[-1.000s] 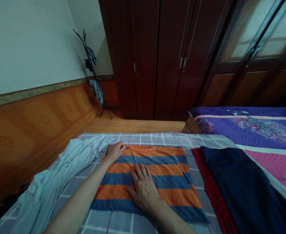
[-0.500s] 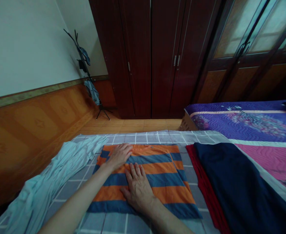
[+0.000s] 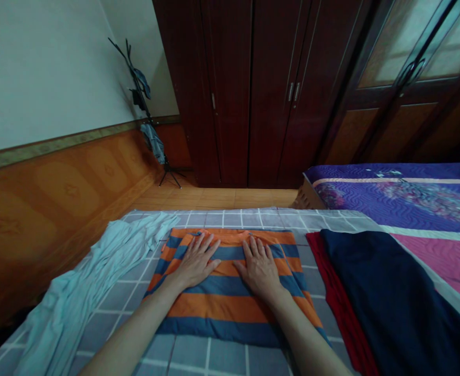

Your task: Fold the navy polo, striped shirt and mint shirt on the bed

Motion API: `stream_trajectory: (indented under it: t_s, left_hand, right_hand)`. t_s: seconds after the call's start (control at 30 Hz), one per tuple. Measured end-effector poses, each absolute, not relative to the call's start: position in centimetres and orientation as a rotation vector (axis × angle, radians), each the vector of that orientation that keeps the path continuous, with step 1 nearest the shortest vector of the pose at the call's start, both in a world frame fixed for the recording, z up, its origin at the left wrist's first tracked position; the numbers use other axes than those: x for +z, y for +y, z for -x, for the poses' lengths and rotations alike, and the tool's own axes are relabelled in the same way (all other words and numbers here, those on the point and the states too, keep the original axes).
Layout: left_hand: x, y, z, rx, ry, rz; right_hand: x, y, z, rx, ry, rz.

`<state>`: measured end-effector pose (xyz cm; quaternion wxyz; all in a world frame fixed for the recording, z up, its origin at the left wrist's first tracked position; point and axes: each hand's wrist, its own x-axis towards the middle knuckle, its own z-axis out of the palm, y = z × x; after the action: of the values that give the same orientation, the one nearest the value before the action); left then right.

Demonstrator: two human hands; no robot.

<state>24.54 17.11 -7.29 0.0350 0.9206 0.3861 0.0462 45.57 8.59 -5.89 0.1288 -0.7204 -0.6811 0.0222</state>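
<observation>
An orange and blue striped shirt [image 3: 222, 308] lies folded into a flat shape on the grey checked bedspread [image 3: 191, 357], its collar at the far edge. My left hand [image 3: 196, 263] rests on its upper left part, fingers spread. On the upper right part lies my right hand [image 3: 259, 269], palm down with the fingers apart. Neither hand grips anything. A crumpled pale blue cloth [image 3: 81, 282] is to the left of the shirt. To the right are a dark blue garment [image 3: 387, 292] and a red one [image 3: 337, 303] partly under it.
Beyond the bed stands a dark red wardrobe [image 3: 249, 104]. At the back left is a black coat rack [image 3: 146, 107] with items hanging on it. A purple and pink quilt [image 3: 418, 196] covers a surface at the right.
My right hand has moved right and away from me, from the shirt's middle to its upper right. My left hand has shifted slightly and spread its fingers. The view has turned slightly left.
</observation>
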Motion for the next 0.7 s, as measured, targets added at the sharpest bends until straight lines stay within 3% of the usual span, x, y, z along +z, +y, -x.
stream_trajectory:
  t_s: [0.13,0.23,0.43,0.6,0.7]
  left_hand:
    - [-7.2,16.9,-24.3,0.324,1.149,-2.822]
    - [-7.0,16.9,-23.9,0.450,1.043,-2.844]
    - [-6.7,16.2,-24.3,0.262,1.135,-2.839]
    - [-7.0,13.6,-24.8,0.142,1.022,-2.911]
    - [-7.5,14.1,-21.7,0.138,1.151,-2.907]
  right_hand:
    - [-6.4,8.9,-46.9,-0.099,-1.818,2.251]
    - [-6.5,8.9,-46.6,-0.040,-2.002,2.092]
    - [-6.4,8.8,-46.6,-0.183,-1.833,2.295]
    - [-6.9,8.5,-45.3,-0.125,-2.170,1.958]
    - [-7.4,8.6,-45.8,-0.143,-2.113,2.059]
